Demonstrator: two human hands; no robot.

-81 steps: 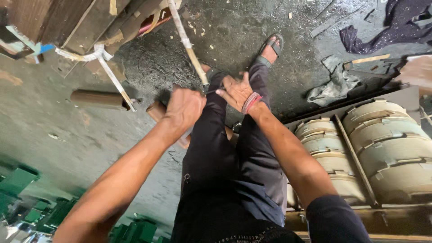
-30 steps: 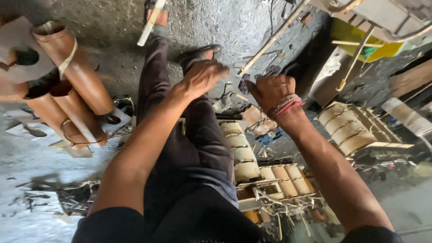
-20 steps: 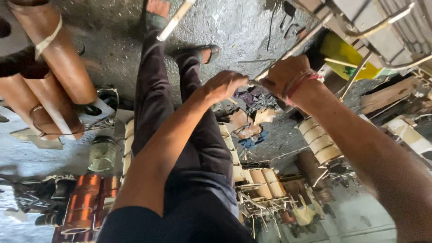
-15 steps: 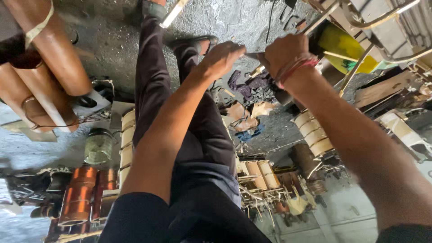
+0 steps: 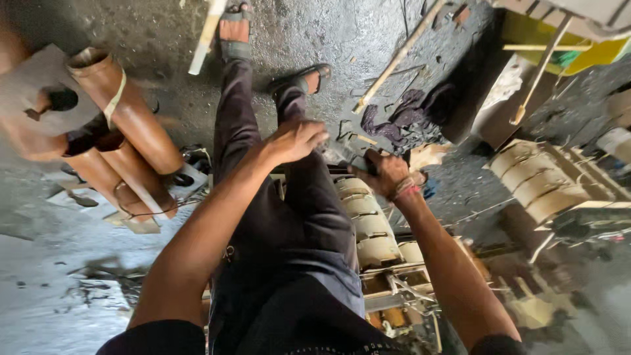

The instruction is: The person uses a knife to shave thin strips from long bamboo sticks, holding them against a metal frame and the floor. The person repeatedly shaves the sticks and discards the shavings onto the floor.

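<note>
Hovering left hand [image 5: 296,140] over knee; right hand [image 5: 388,172] touching coil rack [image 5: 368,223].

Head camera looks steeply down (close).

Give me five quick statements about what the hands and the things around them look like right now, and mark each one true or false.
1. The right hand has a red band at its wrist. True.
2. The left hand grips a hammer. False: it holds nothing visible and hangs over the dark trouser leg.
3. Brown tubes tied with a pale strap lie to the person's left. True.
4. Both feet are bare. False: each wears an open sandal.
5. The pale ribbed spools beside the right hand sit in a row inside a frame. True; whether the hand grips anything there cannot be told.
</note>
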